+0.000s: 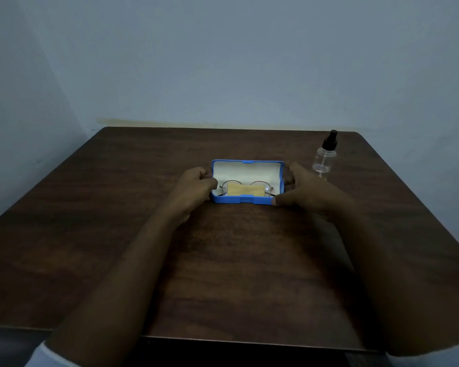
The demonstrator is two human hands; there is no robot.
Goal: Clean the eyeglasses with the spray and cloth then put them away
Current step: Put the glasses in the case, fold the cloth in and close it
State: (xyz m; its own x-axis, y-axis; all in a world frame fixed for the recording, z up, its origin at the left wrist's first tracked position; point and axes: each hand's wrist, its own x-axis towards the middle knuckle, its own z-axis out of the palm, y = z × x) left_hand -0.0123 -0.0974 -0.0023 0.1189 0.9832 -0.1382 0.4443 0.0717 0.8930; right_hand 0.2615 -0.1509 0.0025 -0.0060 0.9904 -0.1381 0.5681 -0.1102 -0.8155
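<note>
Head camera, left grip: the left hand was curled round the left end of the blue eyeglass case, fingers bent against its end wall.
Right grip: the right hand held the case's right end, the thumb pressed at the front right corner and the fingers wrapped round the far side of that end.
Case: it sat open near the middle of the worktop, its lid tilted up and back to show a pale lining.
Eyeglasses: the eyeglasses, with thin round metal rims, lay inside the lower half of the case.
Cloth: a folded tan cloth lay on top of the eyeglasses, covering the bridge and the lower part of both lenses.
Spray: a clear spray bottle with a black pump top stood upright near the far right corner of the worktop, just beyond the right hand and apart from the case.
Worktop: dark wood grain, dimly lit.
Surroundings: a plain pale wall rose behind the worktop, and a white sleeve showed at the bottom left.
</note>
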